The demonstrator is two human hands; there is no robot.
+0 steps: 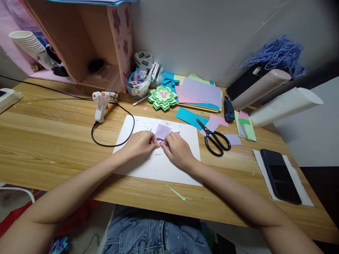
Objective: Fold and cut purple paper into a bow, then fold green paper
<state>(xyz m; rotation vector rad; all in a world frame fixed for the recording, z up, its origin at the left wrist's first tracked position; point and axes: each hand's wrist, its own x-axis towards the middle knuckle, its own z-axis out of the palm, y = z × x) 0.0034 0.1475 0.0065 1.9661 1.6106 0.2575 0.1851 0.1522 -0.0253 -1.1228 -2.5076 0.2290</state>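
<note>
Bare left hand (141,143) and right hand (178,151), unsleeved forearms, faded blue denim jeans (156,233).

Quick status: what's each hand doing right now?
Left hand: closed, pinching the small folded lilac paper piece.
Right hand: closed, pinching the same paper piece.

Cord (111,144) loops just L of left hand (140,144), glue gun (101,103) behind; desk (47,141) bare farther L. R side: scissors (215,140), phone (280,175) in way.
</note>
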